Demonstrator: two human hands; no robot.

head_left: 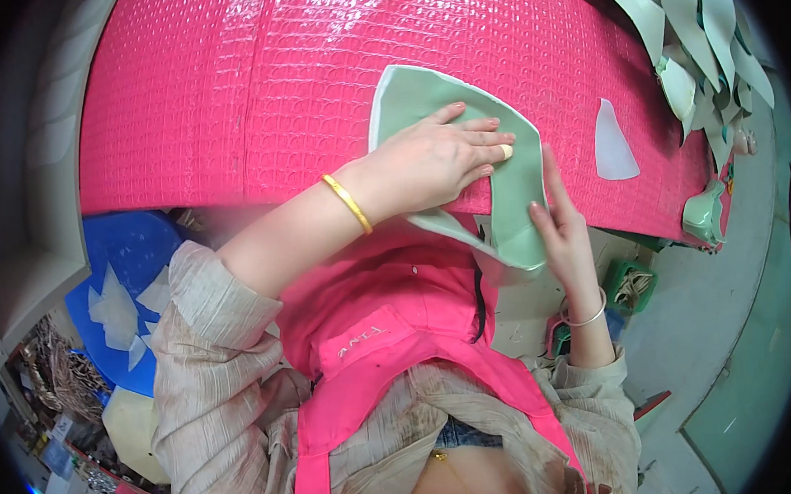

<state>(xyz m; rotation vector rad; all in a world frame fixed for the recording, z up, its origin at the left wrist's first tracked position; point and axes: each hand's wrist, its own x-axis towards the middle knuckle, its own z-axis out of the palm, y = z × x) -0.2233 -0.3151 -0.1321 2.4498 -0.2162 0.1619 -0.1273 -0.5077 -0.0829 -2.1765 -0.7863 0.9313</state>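
Note:
A pale green, white-edged sheet piece (518,185), curved like a shoe-upper part, lies partly on the pink table and hangs over its near edge. My left hand (444,158) rests on it with fingers stretched out flat, a pale yellow cover on one fingertip. A gold bangle circles that wrist. At the piece's right edge is my right hand (565,232), its thumb and forefinger apart and touching the rim. The other fingers of that hand are mostly hidden. The lower part of the piece bends down in front of my pink apron (399,301).
A white, blade-shaped piece (615,141) lies to the right on the pink quilted table cover (312,71). Several green-white pieces (690,21) hang at the far right. A blue stool (121,354) with white scraps stands at left, beside a grey frame (56,177). A green basket (631,285) is below right.

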